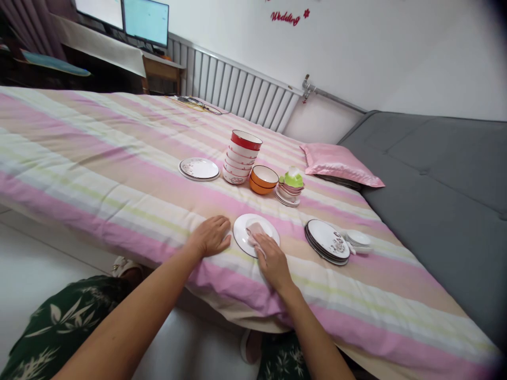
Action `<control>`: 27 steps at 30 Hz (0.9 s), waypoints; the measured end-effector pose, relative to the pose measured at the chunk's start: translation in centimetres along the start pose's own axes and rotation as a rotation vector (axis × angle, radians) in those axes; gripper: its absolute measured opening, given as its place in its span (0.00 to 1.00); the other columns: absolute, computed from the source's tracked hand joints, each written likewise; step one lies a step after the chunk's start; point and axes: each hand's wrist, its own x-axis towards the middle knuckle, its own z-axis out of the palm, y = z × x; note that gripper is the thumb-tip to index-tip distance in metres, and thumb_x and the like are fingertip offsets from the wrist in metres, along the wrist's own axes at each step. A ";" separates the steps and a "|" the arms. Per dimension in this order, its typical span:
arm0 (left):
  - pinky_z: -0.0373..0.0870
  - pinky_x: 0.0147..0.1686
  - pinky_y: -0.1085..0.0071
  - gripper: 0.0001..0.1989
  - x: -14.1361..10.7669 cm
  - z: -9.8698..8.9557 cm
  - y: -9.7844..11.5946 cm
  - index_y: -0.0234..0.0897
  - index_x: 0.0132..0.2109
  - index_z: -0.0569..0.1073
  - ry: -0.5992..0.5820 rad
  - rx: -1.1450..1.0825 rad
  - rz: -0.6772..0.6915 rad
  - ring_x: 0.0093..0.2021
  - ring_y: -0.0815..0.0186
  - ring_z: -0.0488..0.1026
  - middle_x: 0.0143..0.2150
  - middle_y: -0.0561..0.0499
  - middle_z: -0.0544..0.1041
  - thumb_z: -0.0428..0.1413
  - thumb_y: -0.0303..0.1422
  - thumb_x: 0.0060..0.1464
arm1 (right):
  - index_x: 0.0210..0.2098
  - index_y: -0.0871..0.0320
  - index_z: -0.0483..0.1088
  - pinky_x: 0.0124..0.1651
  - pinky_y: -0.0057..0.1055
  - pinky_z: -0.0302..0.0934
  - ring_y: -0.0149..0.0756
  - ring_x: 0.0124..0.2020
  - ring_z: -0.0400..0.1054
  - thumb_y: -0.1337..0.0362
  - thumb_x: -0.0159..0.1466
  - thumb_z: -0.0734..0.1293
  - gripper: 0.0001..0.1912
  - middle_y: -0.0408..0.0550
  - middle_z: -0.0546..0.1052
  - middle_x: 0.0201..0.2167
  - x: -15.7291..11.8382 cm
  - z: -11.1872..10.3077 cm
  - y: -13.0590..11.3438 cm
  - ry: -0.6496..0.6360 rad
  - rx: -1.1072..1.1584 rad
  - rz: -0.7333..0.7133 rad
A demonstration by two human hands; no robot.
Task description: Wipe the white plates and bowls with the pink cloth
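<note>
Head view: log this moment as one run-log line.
right hand: on pink cloth, over white plate | left hand: on striped bedspread, beside plate | nearby: orange bowls, stacked plates

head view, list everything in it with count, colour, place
plate: one, white, near edge
cloth: one, pink, on plate
left plates: two or more, white, left
bowls: several, white and red, middle
orange bowls: two, orange, middle
small dishes: several, green-pink-white, right of orange bowls
plate stack: several, white, right
saucers: several, white, beside plate stack
bed: one, striped, centre
cables: several, dark and yellow, bed's far side
pillow: one, pink, right
headboard: one, grey, right
sign: one, red, wall
railing: one, grey, back
screens: two, pale, back left
desk: one, brown, back left
curtain: one, purple, left
left hand: one, beside plate
right hand: one, on cloth
</note>
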 end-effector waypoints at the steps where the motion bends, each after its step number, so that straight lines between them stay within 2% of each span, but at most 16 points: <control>1: 0.64 0.50 0.61 0.12 0.0 0.0 0.0 0.32 0.42 0.68 0.002 -0.002 0.003 0.49 0.56 0.67 0.43 0.39 0.73 0.48 0.33 0.54 | 0.57 0.58 0.63 0.63 0.41 0.51 0.38 0.61 0.57 0.64 0.66 0.54 0.21 0.50 0.67 0.57 -0.5 0.3 0.0 0.026 -0.032 0.047; 4: 0.64 0.50 0.60 0.12 0.0 0.1 -0.1 0.32 0.42 0.68 0.000 -0.001 0.008 0.49 0.55 0.67 0.44 0.39 0.73 0.47 0.34 0.54 | 0.60 0.63 0.58 0.61 0.43 0.53 0.42 0.63 0.52 0.61 0.67 0.52 0.25 0.55 0.63 0.60 -1.3 1.3 -0.1 0.111 -0.109 0.256; 7: 0.65 0.50 0.60 0.12 0.0 0.1 -0.1 0.32 0.42 0.68 -0.008 0.004 0.005 0.49 0.55 0.67 0.44 0.39 0.73 0.47 0.34 0.54 | 0.61 0.66 0.56 0.60 0.44 0.54 0.45 0.63 0.52 0.60 0.67 0.51 0.27 0.59 0.61 0.60 -1.2 1.9 -0.4 0.145 -0.151 0.455; 10: 0.64 0.50 0.60 0.12 0.0 0.1 -0.1 0.32 0.43 0.68 -0.011 0.004 0.004 0.49 0.55 0.67 0.44 0.39 0.73 0.47 0.34 0.54 | 0.61 0.67 0.57 0.60 0.42 0.53 0.45 0.62 0.54 0.60 0.66 0.51 0.26 0.60 0.62 0.60 -0.2 1.7 -0.4 0.138 -0.150 0.542; 15: 0.64 0.50 0.60 0.12 0.0 0.2 -0.2 0.31 0.42 0.68 -0.008 0.000 0.003 0.49 0.55 0.67 0.43 0.39 0.73 0.47 0.34 0.54 | 0.58 0.63 0.60 0.58 0.38 0.53 0.41 0.57 0.60 0.63 0.66 0.51 0.24 0.56 0.67 0.56 2.2 0.5 0.7 0.104 -0.100 0.534; 20: 0.64 0.50 0.60 0.12 0.0 0.2 -0.2 0.31 0.42 0.68 -0.008 -0.009 0.000 0.48 0.55 0.67 0.43 0.39 0.73 0.47 0.34 0.54 | 0.55 0.60 0.64 0.55 0.35 0.55 0.41 0.54 0.64 0.62 0.65 0.52 0.21 0.53 0.71 0.53 4.6 -0.2 2.8 -0.016 -0.095 0.482; 24: 0.64 0.49 0.60 0.12 0.0 0.2 -0.2 0.32 0.42 0.68 -0.007 -0.008 -0.004 0.49 0.56 0.67 0.43 0.40 0.73 0.47 0.34 0.54 | 0.54 0.54 0.65 0.56 0.34 0.55 0.38 0.54 0.63 0.61 0.65 0.54 0.20 0.46 0.70 0.55 6.3 -0.3 3.7 -0.123 -0.076 0.341; 27: 0.64 0.49 0.61 0.12 0.0 0.1 -0.2 0.33 0.42 0.68 -0.012 -0.008 -0.005 0.48 0.56 0.67 0.42 0.40 0.73 0.47 0.34 0.54 | 0.53 0.53 0.66 0.58 0.33 0.53 0.35 0.55 0.63 0.62 0.66 0.54 0.19 0.45 0.70 0.54 7.3 0.1 3.6 -0.155 -0.055 0.200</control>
